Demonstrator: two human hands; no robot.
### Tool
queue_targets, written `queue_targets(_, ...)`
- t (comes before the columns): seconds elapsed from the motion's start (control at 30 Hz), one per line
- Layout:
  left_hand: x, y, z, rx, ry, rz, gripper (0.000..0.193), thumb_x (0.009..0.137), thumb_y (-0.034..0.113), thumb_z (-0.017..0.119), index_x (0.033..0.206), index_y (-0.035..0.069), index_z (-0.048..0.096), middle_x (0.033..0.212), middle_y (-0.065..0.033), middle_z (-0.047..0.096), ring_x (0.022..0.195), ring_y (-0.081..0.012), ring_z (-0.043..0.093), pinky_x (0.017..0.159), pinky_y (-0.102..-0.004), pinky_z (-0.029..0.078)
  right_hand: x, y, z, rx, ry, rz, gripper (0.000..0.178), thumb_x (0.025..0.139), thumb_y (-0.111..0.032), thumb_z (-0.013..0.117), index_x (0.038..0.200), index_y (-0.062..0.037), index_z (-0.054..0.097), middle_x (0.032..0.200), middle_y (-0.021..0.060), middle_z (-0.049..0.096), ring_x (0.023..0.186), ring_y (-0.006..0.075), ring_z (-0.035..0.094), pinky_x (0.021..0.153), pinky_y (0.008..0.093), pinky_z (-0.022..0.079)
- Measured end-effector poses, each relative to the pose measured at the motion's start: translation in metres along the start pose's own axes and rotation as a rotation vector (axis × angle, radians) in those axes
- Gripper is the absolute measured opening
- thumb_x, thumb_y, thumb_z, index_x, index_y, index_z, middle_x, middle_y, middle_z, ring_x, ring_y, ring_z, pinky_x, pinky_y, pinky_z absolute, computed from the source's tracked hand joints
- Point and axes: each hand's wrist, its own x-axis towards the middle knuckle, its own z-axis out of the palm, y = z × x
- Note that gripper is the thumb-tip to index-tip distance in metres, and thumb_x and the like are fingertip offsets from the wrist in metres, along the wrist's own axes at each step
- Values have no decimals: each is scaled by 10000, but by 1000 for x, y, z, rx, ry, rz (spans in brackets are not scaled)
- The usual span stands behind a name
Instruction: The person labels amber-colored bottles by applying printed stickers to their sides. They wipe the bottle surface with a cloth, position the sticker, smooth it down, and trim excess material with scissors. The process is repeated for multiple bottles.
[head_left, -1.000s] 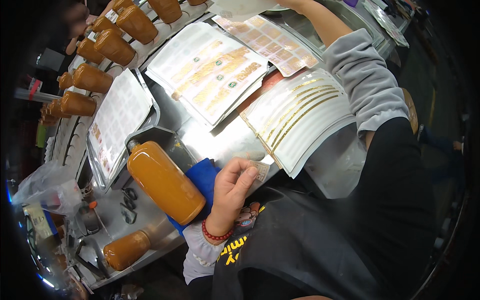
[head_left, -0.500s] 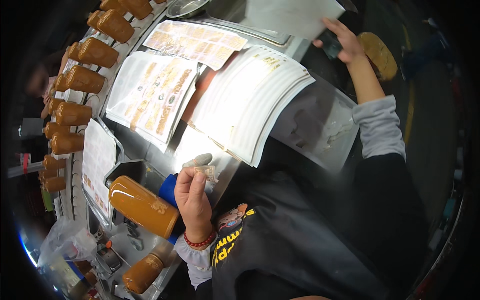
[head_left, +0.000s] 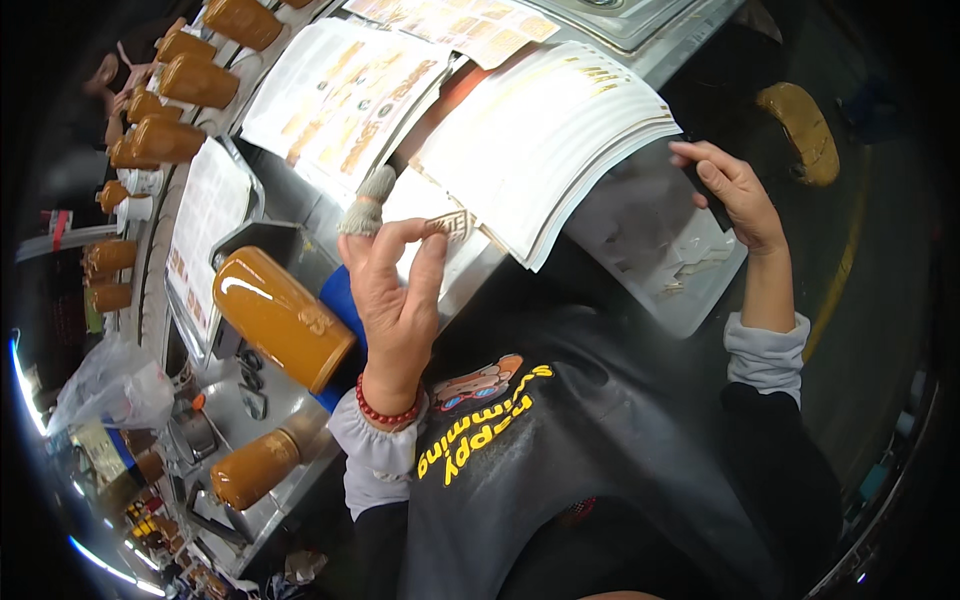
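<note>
My left hand (head_left: 395, 300) is raised at the near edge of the metal table. Its thumb and index finger pinch a small decal (head_left: 452, 226) with a gold pattern, and a grey cloth finger cover (head_left: 366, 203) sits on another finger. Just left of this hand, a glossy amber-brown jar (head_left: 280, 318) lies on its side against a blue support (head_left: 343, 300). At the right, my right hand (head_left: 738, 190) hangs above a translucent plastic tray (head_left: 690, 318) with scraps in it. Its fingers are curled around a dark flat piece (head_left: 712, 200), partly hidden.
A thick stack of white sheets (head_left: 545, 140) lies ahead, with printed decal sheets (head_left: 345, 100) to its left. Amber-brown jars (head_left: 200, 80) line a conveyor along the far left. Another brown jar (head_left: 255, 470) lies on the near-left tabletop. A brown oblong object (head_left: 800, 130) is at far right.
The white sheet my right hand held is gone from it, and that hand has come nearer, over the tray. My left hand has risen with the decal, its fingers now more spread.
</note>
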Motion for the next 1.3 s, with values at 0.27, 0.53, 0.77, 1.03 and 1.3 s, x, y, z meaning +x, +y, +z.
queue_targets(0.27, 6, 22, -13, 166, 76, 120, 105, 886, 84, 716, 989, 79, 695, 1244, -158, 597, 1167, -296, 499, 1019, -389, 380, 95, -94, 174, -153, -517, -589, 272, 906, -159, 716, 1129, -11, 667, 1130, 103, 627, 1075, 217, 589, 947, 330, 455)
queue_targets(0.53, -8, 21, -37, 284, 171, 89, 120, 873, 67, 671, 988, 33, 667, 944, -109, 672, 862, -308, 541, 832, -397, 416, 174, -138, 191, -361, -377, -735, 158, 962, -152, 661, 924, -4, 624, 1048, 74, 642, 939, 192, 629, 857, 310, 500)
queue_targets(0.77, -58, 42, -89, 419, 249, 332, 196, 818, 65, 735, 1011, 49, 707, 1032, -160, 696, 1029, -371, 593, 951, -464, 474, 446, -43, 115, -1197, 99, -642, 344, 902, -366, 692, 953, -27, 708, 987, 169, 677, 903, 323, 644, 798, 440, 502)
queue_targets(1.03, -129, -12, -121, 561, 376, -151, 919, 747, 223, 797, 1469, -111, 336, 1429, -271, 452, 1304, -452, 407, 1122, -529, 293, 394, -88, 166, -1381, 107, -859, 135, 939, -175, 649, 945, -40, 640, 1073, 131, 609, 1026, 343, 582, 883, 433, 479)
queue_targets(1.3, -115, -34, -120, 755, 346, -122, 951, 715, 326, 856, 1459, -77, 423, 1219, -229, 601, 1265, -430, 454, 1130, -593, 242, 202, -198, 271, -612, -602, -951, 143, 988, -143, 627, 925, -25, 578, 1120, 98, 575, 1021, 202, 565, 890, 310, 461)
